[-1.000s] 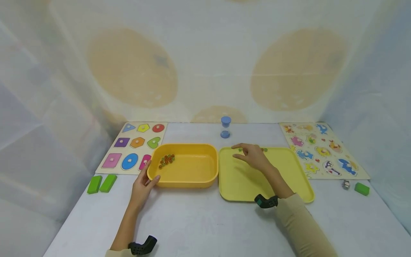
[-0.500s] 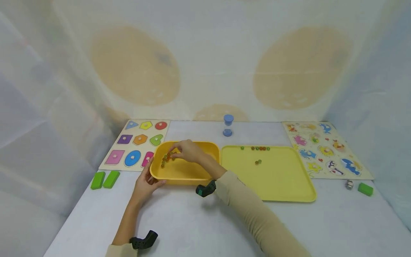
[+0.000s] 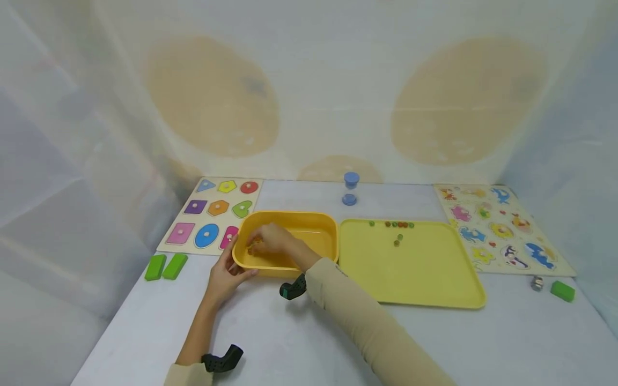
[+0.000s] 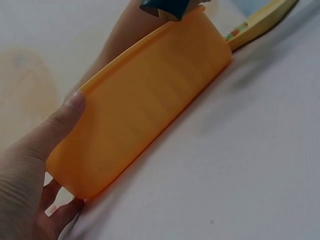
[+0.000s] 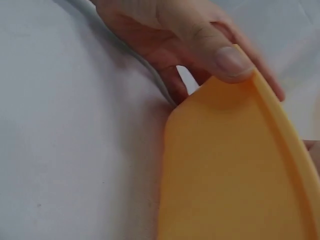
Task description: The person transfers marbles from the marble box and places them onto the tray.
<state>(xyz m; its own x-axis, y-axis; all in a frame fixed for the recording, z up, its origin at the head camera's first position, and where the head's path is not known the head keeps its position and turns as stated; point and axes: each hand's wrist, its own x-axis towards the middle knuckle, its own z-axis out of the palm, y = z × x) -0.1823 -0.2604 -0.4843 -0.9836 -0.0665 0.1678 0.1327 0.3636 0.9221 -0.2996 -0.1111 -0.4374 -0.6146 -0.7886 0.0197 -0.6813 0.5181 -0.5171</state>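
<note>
The left hand point(image 3: 226, 277) gripped the box point(image 3: 316, 242) at its near left corner, a sensible way to steady it. Inside the box's left end, apart from that hand, the right hand point(image 3: 274, 239) reached among the beads point(image 3: 250, 251), fingertips too hidden to tell whether they pinched any. A light touch probably suited such small beads.

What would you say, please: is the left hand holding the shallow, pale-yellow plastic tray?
No, the left hand grips the near left corner of the deep, orange-yellow, rectangular plastic bin.
</note>
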